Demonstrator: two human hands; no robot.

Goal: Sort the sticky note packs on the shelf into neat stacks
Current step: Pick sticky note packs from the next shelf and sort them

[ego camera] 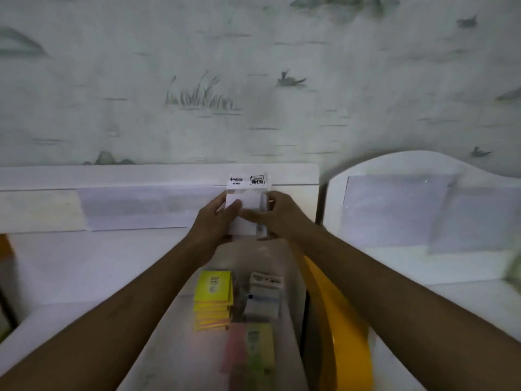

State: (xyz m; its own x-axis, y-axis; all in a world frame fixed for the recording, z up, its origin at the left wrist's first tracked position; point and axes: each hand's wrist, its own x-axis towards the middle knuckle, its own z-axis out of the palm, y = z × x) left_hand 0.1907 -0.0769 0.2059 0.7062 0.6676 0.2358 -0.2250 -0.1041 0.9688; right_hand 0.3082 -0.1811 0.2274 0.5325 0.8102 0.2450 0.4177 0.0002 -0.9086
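A white sticky note pack (248, 193) in a clear wrapper with a printed header is held upright in front of me. My left hand (214, 218) grips its left edge, and my right hand (275, 213) pinches its right side. Below my arms, on the white shelf (174, 328), lies a stack of yellow packs (214, 297). Beside it rests a white and blue pack (265, 294). Closer to me lies a blurred pink and green pack (251, 351).
A white headboard (141, 176) runs along the patterned wall behind the shelf. A second, rounded white headboard (408, 170) stands at the right. A yellow curved object (338, 320) lies just right of the shelf.
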